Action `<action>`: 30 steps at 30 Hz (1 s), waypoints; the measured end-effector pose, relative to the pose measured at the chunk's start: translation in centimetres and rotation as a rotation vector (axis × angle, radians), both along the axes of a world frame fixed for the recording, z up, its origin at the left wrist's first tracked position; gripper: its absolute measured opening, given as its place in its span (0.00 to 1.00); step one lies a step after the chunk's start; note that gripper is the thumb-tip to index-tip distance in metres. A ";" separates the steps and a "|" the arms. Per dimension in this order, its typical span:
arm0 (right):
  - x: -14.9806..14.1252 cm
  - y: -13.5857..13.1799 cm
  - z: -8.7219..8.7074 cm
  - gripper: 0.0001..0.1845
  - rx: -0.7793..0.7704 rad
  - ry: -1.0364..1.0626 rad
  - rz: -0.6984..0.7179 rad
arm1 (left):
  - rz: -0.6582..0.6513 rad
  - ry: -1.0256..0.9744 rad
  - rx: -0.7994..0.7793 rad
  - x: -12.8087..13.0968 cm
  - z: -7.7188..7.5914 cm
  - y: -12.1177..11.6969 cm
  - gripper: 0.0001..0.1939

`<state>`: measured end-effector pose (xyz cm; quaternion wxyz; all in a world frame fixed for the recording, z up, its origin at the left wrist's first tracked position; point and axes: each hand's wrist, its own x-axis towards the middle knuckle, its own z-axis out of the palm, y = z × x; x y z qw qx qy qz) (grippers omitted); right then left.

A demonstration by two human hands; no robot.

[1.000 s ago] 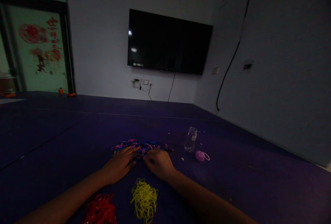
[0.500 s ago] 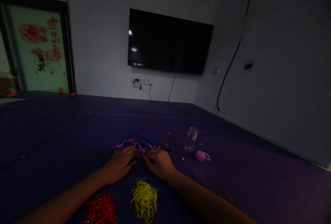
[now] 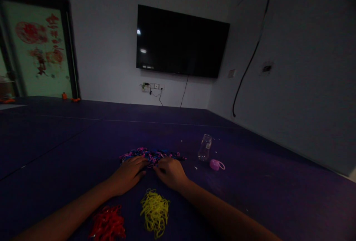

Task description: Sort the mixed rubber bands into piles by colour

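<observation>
A mixed pile of pink, blue and dark rubber bands [image 3: 151,156] lies on the purple surface in front of me. My left hand [image 3: 129,174] rests on the pile's near left side, fingers stretched out and thumb apart. At the near right side of it, my right hand [image 3: 171,172] has its fingers curled towards the thumb, fingertips down at the bands. Whatever they pinch is too small and dark to see. Between my forearms sits a heap of yellow rubber bands [image 3: 155,213]. A heap of red bands [image 3: 108,224] lies by my left forearm.
Right of the pile stands a clear bottle [image 3: 205,148], uncapped, with a pink cap [image 3: 216,165] with a loop beside it. Small white scraps [image 3: 196,168] dot the purple surface [image 3: 264,196]. A television [image 3: 182,42] hangs on the far wall, and a black cable [image 3: 247,68] on the right wall.
The view has tilted slightly, so everything sits a little higher in the picture. Both hands stay at the mixed pile with almost no visible movement.
</observation>
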<state>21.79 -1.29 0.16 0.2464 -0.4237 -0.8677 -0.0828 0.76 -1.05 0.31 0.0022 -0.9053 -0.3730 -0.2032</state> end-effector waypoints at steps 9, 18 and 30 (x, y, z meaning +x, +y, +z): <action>0.0 -0.1 0.0 0.14 -0.005 0.004 -0.009 | 0.005 -0.009 0.010 0.0 0.1 -0.3 0.17; 0.0 0.1 -0.1 0.14 0.019 0.009 -0.001 | 0.020 0.001 0.037 -0.2 -0.6 0.2 0.19; 0.0 0.1 -0.1 0.14 -0.008 -0.004 0.015 | 0.031 0.033 0.012 -0.2 -0.6 0.4 0.17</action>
